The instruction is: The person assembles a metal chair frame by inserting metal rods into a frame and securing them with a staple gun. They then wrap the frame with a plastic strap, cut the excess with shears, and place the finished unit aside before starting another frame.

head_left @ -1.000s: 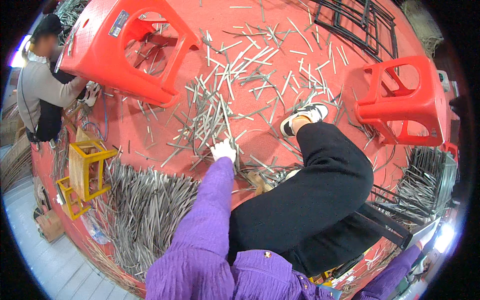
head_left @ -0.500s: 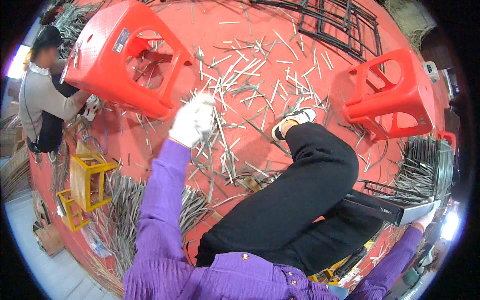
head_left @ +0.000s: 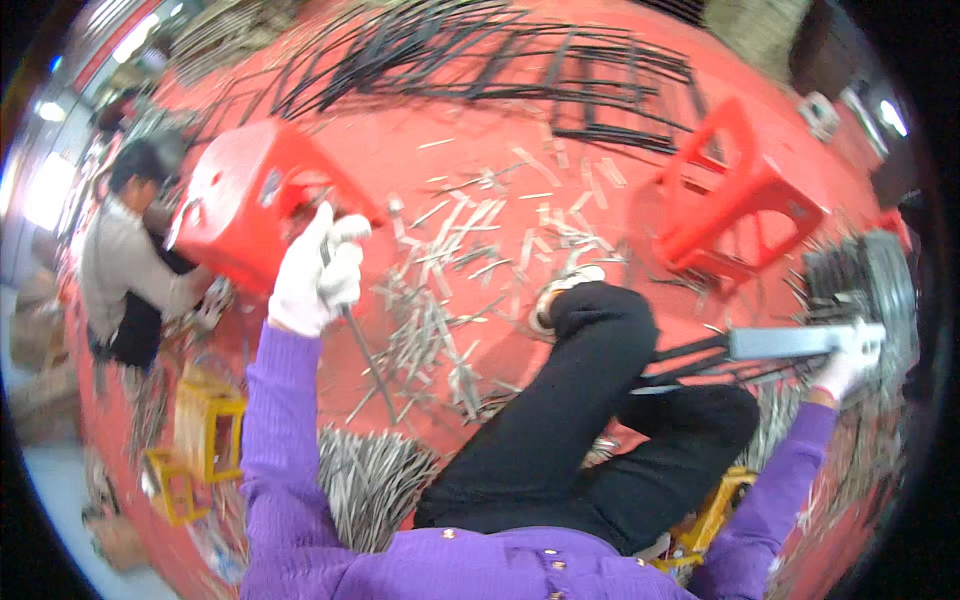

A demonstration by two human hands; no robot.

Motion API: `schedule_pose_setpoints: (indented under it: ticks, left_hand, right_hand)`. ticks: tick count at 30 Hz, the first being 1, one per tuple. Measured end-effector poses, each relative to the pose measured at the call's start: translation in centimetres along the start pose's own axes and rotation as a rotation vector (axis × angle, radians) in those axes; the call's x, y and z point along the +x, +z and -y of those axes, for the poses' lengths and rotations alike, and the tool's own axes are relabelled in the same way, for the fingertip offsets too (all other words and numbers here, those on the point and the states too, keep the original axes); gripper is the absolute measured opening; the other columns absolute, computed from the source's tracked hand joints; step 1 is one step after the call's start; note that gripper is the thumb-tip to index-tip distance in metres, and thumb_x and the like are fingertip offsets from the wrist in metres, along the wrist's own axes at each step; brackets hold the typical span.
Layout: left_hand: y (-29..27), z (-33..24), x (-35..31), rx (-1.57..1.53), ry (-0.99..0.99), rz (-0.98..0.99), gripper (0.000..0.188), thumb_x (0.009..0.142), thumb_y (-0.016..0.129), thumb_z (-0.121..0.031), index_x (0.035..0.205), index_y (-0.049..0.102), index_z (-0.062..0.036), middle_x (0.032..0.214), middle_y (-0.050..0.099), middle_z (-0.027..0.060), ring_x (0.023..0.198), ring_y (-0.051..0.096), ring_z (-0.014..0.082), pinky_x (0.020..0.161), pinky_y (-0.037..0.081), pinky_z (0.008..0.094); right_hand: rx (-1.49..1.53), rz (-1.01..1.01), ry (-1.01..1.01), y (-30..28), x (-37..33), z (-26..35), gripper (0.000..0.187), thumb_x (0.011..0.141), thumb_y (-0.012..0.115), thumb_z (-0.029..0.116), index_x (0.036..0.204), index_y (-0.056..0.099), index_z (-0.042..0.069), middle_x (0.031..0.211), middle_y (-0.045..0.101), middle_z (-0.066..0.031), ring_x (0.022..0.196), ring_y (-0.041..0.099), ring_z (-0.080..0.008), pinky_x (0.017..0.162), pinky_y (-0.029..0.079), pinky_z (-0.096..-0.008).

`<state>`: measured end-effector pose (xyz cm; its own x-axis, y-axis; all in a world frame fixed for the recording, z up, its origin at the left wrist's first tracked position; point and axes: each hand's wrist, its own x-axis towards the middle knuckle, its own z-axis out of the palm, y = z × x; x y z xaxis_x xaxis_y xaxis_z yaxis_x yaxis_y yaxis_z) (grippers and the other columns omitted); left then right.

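My left hand (head_left: 318, 272), in a white glove, is closed and raised in front of the left red stool. A thin dark strip (head_left: 368, 355) hangs slanting down out of its fingers toward the floor. Far to the right, my gloved right hand (head_left: 850, 362) is closed on the outer end of a long grey flat-sided piece (head_left: 785, 343). Dark bars (head_left: 690, 352) run from that piece toward my knee; blur hides how they join. Beside my right hand stands a bundle of grey strips (head_left: 850, 275).
Loose cut strips (head_left: 440, 245) litter the red floor. Red plastic stools stand left (head_left: 235, 190) and right (head_left: 740, 200). Black metal frames (head_left: 610, 85) lie at the back. A person (head_left: 135, 260) crouches at left, near a small yellow stool (head_left: 210, 430). More strips (head_left: 370, 485) lie by my left arm.
My view has shifted and tilted up. The strip in my left hand now shows plainly. At right, the grey piece has turned and been raised, its grey side now showing.
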<state>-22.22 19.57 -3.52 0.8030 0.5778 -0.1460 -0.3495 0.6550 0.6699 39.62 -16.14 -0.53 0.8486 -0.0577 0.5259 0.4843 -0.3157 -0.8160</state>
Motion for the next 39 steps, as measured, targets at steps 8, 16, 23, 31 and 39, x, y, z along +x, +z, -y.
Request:
schedule_pose_setpoints:
  ticks: [8,16,23,31,39]
  left_hand:
    - [21.0,7.4,8.9,0.468,-0.600,0.464,0.079,0.104,0.023,-0.058,0.105,0.066,0.0084,0.045,0.049,0.0040,0.031,0.036,0.0079,0.031,0.021,0.0218]
    - [26.6,9.6,12.3,0.745,-0.266,0.318,0.049,0.107,0.032,-0.042,0.103,0.062,-0.0021,0.047,0.041,-0.0043,0.037,0.033,0.0061,0.039,0.024,0.0228]
    - [22.0,10.8,14.9,0.750,-0.200,0.171,0.033,0.106,0.042,-0.032,0.087,0.056,-0.0081,0.046,0.038,-0.0053,0.036,0.032,0.0073,0.037,0.025,0.0235]
    - [16.4,11.0,18.9,0.449,-0.214,-0.037,0.031,0.105,0.046,-0.037,0.089,0.062,-0.0168,0.045,0.030,-0.0121,0.032,0.023,0.0034,0.031,0.018,0.0223]
    - [16.9,12.3,20.0,0.347,-0.274,-0.015,0.028,0.104,0.049,-0.038,0.091,0.062,-0.0169,0.049,0.031,-0.0133,0.034,0.021,0.0023,0.033,0.016,0.0224]
  right_hand:
    - [0.438,1.179,-0.528,2.9,-14.3,20.0,0.052,0.088,0.057,-0.003,0.138,0.048,0.007,0.138,0.051,-0.0100,0.098,0.064,-0.0177,0.088,0.051,-0.0311]
    - [0.170,1.032,-0.925,4.0,-9.4,16.9,0.014,0.088,0.063,0.009,0.102,0.062,0.008,0.091,0.059,-0.0083,0.088,0.062,-0.0290,0.078,0.051,-0.0376]
    - [-0.262,0.476,-1.258,1.1,0.8,8.3,0.023,0.078,0.064,0.008,0.100,0.066,0.014,0.081,0.059,-0.0033,0.080,0.060,-0.0237,0.074,0.048,-0.0362]
    - [-0.405,0.394,-0.803,-8.1,13.2,-2.2,0.018,0.092,0.058,0.010,0.107,0.068,0.012,0.086,0.060,-0.0085,0.083,0.063,-0.0272,0.074,0.052,-0.0358]
    - [-0.478,0.288,-0.336,-13.4,12.1,-7.7,0.032,0.098,0.053,0.041,0.119,0.068,0.021,0.102,0.071,-0.0108,0.093,0.069,-0.0297,0.081,0.052,-0.0367]
